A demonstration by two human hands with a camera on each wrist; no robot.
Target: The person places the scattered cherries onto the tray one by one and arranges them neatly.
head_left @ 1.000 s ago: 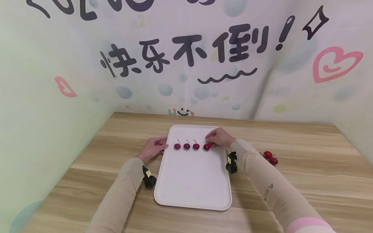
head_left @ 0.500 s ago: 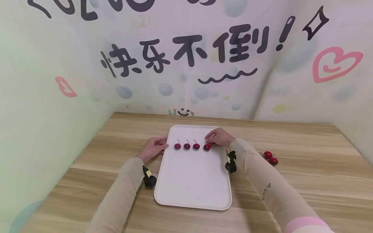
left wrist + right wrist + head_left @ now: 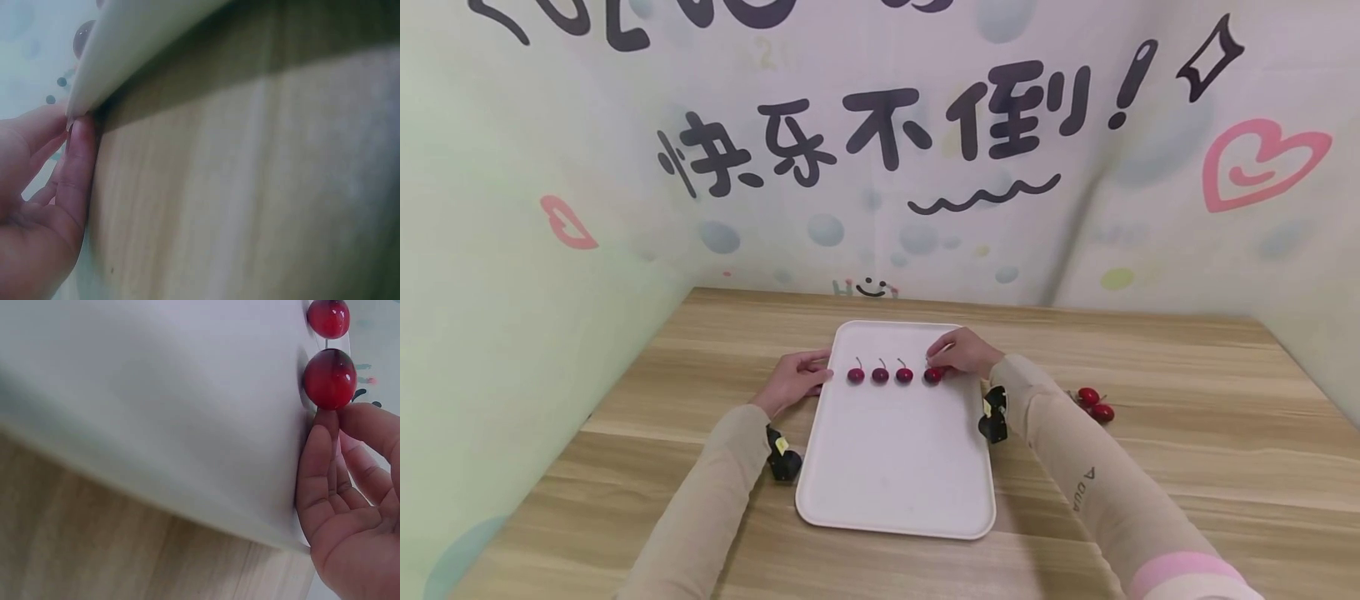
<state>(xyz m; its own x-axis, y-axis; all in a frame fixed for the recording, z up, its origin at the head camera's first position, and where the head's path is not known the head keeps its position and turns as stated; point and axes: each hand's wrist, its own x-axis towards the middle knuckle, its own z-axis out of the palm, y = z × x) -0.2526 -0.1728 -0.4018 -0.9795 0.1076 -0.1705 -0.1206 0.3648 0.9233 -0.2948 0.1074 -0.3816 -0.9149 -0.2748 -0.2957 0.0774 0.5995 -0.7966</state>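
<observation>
A white rectangular tray (image 3: 895,458) lies on the wooden table. At its left edge my left hand (image 3: 792,382) grips the rim, and the left wrist view shows thumb and fingers (image 3: 76,153) meeting there. Across the tray's far part runs a row of dark red cherries, their stems pointing away; three of them (image 3: 880,376) stand free of my hands. The rightmost cherry (image 3: 932,376) is at my right hand (image 3: 967,353). Up close in the right wrist view, thumb and forefinger pinch just behind this cherry (image 3: 330,379), where its stem is mostly hidden.
To the right of the tray, near my right forearm, a small group of red cherries (image 3: 1096,404) lies on the wooden table (image 3: 1210,450). A printed wall cloth (image 3: 880,242) hangs right behind the table's far edge. Each wrist carries a black camera (image 3: 994,414).
</observation>
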